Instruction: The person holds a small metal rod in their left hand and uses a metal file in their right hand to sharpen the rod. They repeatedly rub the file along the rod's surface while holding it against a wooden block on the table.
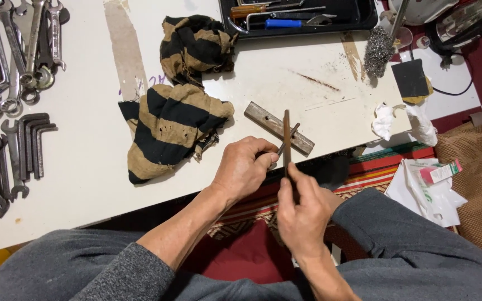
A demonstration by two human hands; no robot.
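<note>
At the near edge of the white, scuffed surface [85, 184] the left hand [242, 170] is curled closed around a thin dark metal rod [289, 138] that sticks out slanting past its fingers. The right hand [303, 212] is pinched shut on the lower end of a long, flat, rusty-brown file [287, 142], which stands nearly upright in the view and crosses the rod just above the left fingers. Right behind them lies a worn rectangular wooden block [269, 124], set at a slant. To the left sits a crumpled cloth [168, 128] with tan and black stripes, coarse and holed. Further left, rows of steel wrenches [12, 50] and bent dark hex keys [32, 139] lie flat. At the far edge a black tray [358, 17] holds screwdrivers, and a grey wad of steel wool [377, 50] sits beside it
</note>
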